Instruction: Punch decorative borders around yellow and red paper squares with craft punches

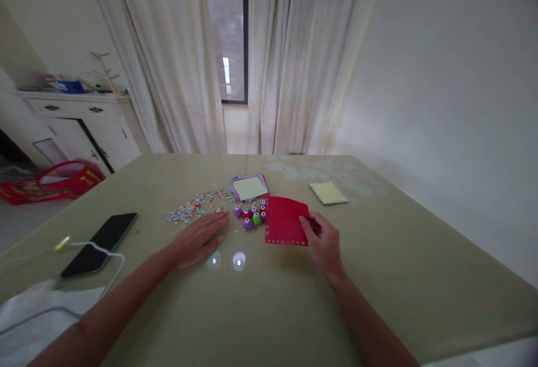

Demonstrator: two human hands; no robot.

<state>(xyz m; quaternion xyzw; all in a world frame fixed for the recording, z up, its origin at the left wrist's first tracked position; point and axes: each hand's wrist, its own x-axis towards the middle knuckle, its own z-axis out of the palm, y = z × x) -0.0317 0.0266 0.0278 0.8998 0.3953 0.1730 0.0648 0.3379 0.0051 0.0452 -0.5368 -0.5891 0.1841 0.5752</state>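
Observation:
My right hand (323, 241) pinches the right edge of a red paper card (286, 221), holding it tilted above the table. Small holes are punched along the card's left and bottom edges. My left hand (202, 238) rests on the tabletop with its fingers stretched out and nothing in it. Just right of those fingertips stand several small craft punches (247, 223) in purple, red and green, partly hidden by the card. Beyond my left hand lies a scatter of tiny coloured paper bits (187, 210).
Behind the punches is a stack of coloured paper cards (251, 188). A pale yellow card (329, 193) with punched edges lies at the right. On the left are a black phone (101, 244), a white cable (113, 254) and white tissue-like material (29, 314).

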